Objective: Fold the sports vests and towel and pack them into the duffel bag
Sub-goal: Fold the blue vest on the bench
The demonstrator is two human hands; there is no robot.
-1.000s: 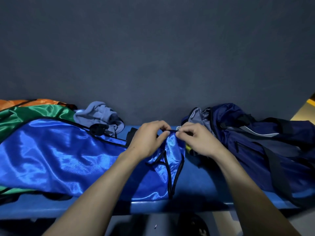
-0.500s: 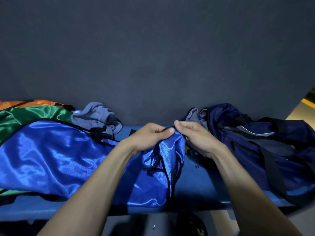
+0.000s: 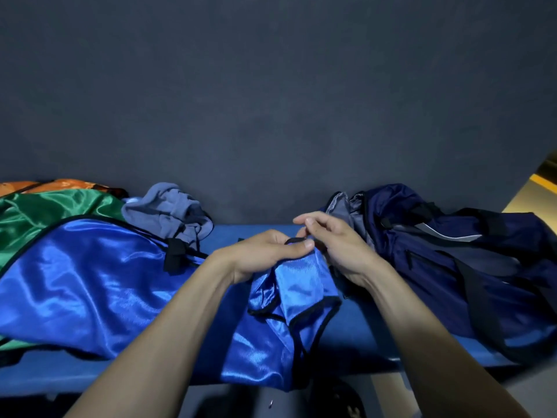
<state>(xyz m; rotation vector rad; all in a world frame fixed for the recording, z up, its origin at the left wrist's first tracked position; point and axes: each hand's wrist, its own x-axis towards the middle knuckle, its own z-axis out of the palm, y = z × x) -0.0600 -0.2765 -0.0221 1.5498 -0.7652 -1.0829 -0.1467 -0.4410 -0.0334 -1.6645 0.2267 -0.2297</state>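
Both hands meet at centre frame: the left hand pinches a bunched black-trimmed corner of the blue vest between thumb and fingers, while the right hand curls its fingers beside that corner, its grip on the cloth unclear. From there the vest spreads leftward over the blue surface. Farther left, a green vest and an orange vest lie beneath. A grey towel sits crumpled behind. At right, the navy bag rests against the dark wall.
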